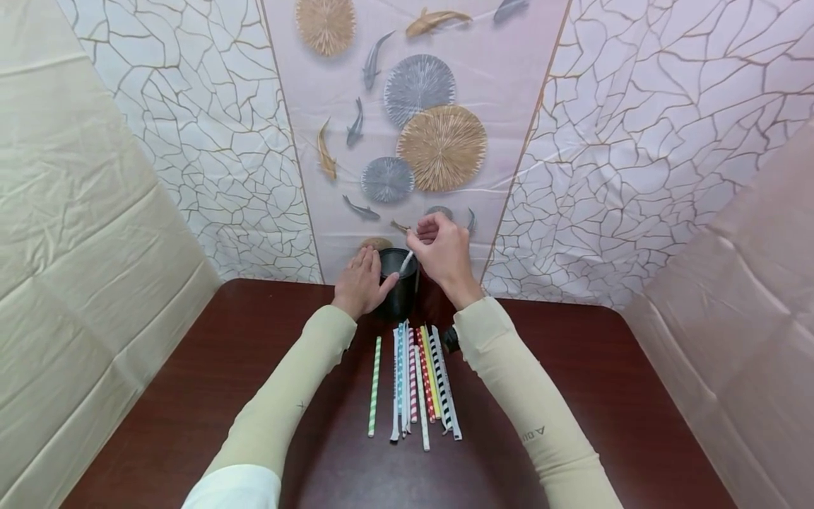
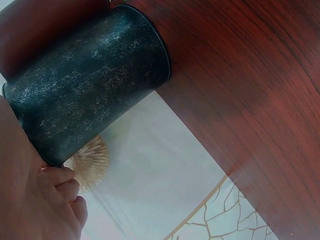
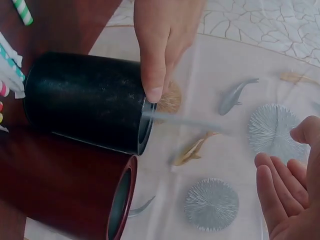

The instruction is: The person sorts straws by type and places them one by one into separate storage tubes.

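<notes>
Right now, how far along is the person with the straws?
Done: the black cup stands upright, the left hand touching its rim; no settled straws show inside. In progress: one pale straw slants at its mouth, near the right hand. Probably still to go: the straws lying on the table.

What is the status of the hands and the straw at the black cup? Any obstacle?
Left hand touching rim of black cup. Right hand apart from blurred pale straw. Straw at cup's mouth. Left thumb near; no other obstacle seen.
</notes>
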The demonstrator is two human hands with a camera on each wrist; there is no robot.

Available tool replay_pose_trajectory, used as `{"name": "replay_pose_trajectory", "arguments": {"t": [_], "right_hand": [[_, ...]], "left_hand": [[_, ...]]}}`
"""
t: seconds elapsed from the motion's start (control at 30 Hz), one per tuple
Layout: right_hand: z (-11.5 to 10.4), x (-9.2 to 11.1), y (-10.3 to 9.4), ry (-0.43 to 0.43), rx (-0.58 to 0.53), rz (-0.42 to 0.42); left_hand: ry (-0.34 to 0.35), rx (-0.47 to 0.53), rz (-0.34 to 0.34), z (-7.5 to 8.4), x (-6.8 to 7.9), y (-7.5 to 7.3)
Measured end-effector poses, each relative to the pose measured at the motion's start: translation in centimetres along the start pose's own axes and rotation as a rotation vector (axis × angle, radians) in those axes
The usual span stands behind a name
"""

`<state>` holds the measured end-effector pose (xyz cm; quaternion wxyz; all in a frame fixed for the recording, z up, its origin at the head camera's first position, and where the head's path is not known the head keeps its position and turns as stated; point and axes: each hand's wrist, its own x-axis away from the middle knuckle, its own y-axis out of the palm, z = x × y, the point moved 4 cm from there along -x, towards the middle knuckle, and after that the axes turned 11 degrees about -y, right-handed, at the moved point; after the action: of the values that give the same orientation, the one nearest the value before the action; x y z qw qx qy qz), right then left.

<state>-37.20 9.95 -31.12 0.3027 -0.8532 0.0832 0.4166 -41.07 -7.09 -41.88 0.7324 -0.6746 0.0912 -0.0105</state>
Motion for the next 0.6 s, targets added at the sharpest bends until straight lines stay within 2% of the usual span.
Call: {"name": "replay_pose_trajectory", "arguments": {"t": [0.27, 0.6], "right_hand": [[-0.6, -0.6, -1.7, -0.011, 0.053, -0.048], [-1.4, -1.2, -5.0, 0.012, 0.208, -0.238]], "left_hand": [[0.001, -0.007, -0.007, 0.0, 0.0, 0.0], [0.005, 0.001, -0.001, 0.2, 0.2, -0.1]]}}
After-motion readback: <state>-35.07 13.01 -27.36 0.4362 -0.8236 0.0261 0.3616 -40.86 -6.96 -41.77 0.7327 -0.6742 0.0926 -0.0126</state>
